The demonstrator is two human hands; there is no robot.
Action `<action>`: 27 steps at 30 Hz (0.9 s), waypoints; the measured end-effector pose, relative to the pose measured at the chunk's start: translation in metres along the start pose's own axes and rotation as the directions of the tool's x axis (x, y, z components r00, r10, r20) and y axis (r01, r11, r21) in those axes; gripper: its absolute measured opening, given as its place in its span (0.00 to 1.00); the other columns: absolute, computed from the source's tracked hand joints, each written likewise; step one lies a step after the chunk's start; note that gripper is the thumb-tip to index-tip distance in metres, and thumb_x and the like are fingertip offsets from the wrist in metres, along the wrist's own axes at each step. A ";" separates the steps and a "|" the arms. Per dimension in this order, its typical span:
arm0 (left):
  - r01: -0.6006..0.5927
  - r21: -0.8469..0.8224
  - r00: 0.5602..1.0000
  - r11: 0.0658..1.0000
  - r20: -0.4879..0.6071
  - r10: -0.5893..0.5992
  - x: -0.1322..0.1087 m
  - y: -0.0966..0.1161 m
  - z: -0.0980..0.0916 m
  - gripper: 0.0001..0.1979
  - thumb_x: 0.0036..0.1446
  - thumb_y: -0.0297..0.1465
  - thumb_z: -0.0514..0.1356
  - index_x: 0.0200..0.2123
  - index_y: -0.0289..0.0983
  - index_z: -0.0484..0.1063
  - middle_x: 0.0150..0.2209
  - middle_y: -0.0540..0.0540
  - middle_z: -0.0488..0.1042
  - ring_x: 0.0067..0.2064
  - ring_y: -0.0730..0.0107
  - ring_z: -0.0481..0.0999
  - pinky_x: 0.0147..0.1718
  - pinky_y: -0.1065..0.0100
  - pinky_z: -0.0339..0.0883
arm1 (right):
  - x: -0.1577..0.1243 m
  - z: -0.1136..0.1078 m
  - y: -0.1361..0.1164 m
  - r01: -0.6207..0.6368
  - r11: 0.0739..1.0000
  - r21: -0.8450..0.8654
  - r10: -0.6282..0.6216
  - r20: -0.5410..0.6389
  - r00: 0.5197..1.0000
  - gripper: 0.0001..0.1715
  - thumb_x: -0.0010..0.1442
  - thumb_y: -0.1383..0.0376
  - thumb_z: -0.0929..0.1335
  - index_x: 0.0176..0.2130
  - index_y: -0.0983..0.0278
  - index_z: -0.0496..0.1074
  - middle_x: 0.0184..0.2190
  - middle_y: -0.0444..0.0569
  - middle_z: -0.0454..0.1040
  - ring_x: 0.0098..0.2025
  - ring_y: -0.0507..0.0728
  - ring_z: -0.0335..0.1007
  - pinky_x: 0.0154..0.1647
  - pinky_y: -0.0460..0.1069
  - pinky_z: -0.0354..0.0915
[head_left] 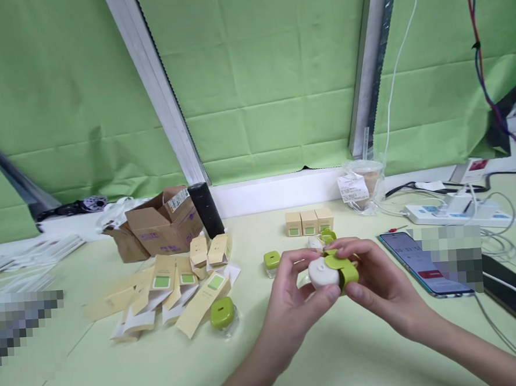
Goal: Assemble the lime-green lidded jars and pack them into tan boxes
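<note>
Round white plastic device (323,274), lower centre-right, sat pinched in left hand (289,307); right hand (388,287) gripped adjoining curved green flap (348,273).

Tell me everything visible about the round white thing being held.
The round white piece looks like smooth, hard plastic, with a small mark on its face. A green, flexible-looking cover overlaps its right side. It is held over the table, the left hand gripping its body, the right hand on the cover.

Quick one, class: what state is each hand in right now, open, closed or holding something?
Left hand: closed, holding the white round piece.
Right hand: closed, holding the curved green piece.
</note>
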State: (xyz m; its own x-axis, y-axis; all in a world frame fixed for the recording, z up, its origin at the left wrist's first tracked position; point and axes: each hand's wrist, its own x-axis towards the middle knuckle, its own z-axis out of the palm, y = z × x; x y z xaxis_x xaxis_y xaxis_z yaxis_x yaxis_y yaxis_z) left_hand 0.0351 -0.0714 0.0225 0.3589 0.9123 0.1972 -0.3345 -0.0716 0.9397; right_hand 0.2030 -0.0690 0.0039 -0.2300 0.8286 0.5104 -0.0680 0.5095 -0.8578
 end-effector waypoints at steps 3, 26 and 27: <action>0.101 -0.148 0.993 0.984 0.078 -0.090 -0.003 -0.004 0.003 0.19 0.50 0.33 0.63 0.40 0.44 0.55 0.46 0.49 0.65 0.49 0.66 0.68 0.46 0.62 0.63 | -0.002 0.002 0.006 0.023 0.999 -0.027 -0.022 0.039 0.999 0.14 0.58 0.62 0.67 0.45 0.51 0.65 0.50 0.50 0.64 0.56 0.62 0.61 0.51 0.57 0.64; -0.498 0.763 0.845 0.412 0.319 0.430 0.000 -0.012 -0.013 0.16 0.57 0.30 0.57 0.44 0.44 0.51 0.45 0.42 0.60 0.53 0.59 0.64 0.40 0.61 0.69 | 0.005 -0.007 -0.008 0.354 0.842 -0.408 -0.244 0.297 0.923 0.21 0.56 0.72 0.68 0.46 0.56 0.60 0.53 0.51 0.65 0.59 0.58 0.57 0.57 0.53 0.59; -0.511 0.776 0.833 0.371 0.340 0.436 0.000 -0.012 -0.013 0.16 0.57 0.31 0.57 0.44 0.44 0.51 0.44 0.43 0.61 0.52 0.58 0.65 0.38 0.61 0.70 | 0.005 -0.007 -0.007 0.340 0.849 -0.406 -0.230 0.294 0.928 0.20 0.56 0.72 0.68 0.46 0.56 0.60 0.52 0.51 0.65 0.58 0.58 0.58 0.56 0.53 0.60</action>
State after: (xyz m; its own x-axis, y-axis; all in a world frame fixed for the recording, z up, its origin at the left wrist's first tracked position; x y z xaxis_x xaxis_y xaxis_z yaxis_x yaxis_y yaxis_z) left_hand 0.0274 -0.0650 0.0077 0.4496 0.5916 0.6692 0.3684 -0.8053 0.4644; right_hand 0.2096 -0.0668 0.0131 -0.4833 0.5829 0.6532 0.2579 0.8078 -0.5300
